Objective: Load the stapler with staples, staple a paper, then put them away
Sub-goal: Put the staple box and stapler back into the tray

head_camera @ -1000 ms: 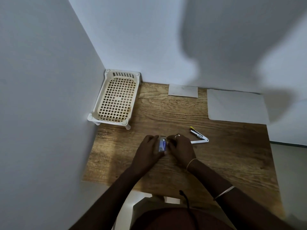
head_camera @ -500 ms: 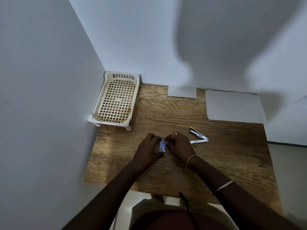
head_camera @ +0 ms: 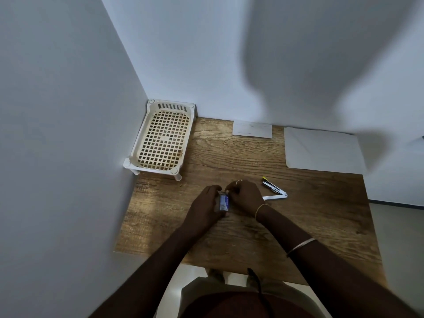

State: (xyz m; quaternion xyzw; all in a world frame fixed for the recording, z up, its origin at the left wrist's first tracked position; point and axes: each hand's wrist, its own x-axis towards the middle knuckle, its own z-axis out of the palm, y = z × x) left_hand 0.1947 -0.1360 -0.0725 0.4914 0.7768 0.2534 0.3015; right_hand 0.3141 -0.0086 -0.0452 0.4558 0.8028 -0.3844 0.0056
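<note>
Step in hand: loading, at the stage of opening the staple box (head_camera: pixel 223 202). The left hand (head_camera: pixel 206 206) grips the box at mid-table, fingers closed around it. The right hand (head_camera: pixel 244 197) has its fingertips pinched at the box's top end, probably on a flap; the detail is too small to confirm. The stapler (head_camera: pixel 274 191) lies hinged open just right of the hands. Next: extract a staple strip without spilling, then seat it in the open stapler.

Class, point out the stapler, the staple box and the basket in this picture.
stapler (head_camera: pixel 274 190): head view, on its opened metal arm.
staple box (head_camera: pixel 223 202): head view, on its blue face.
basket (head_camera: pixel 164 140): head view, on its grid floor.
</note>
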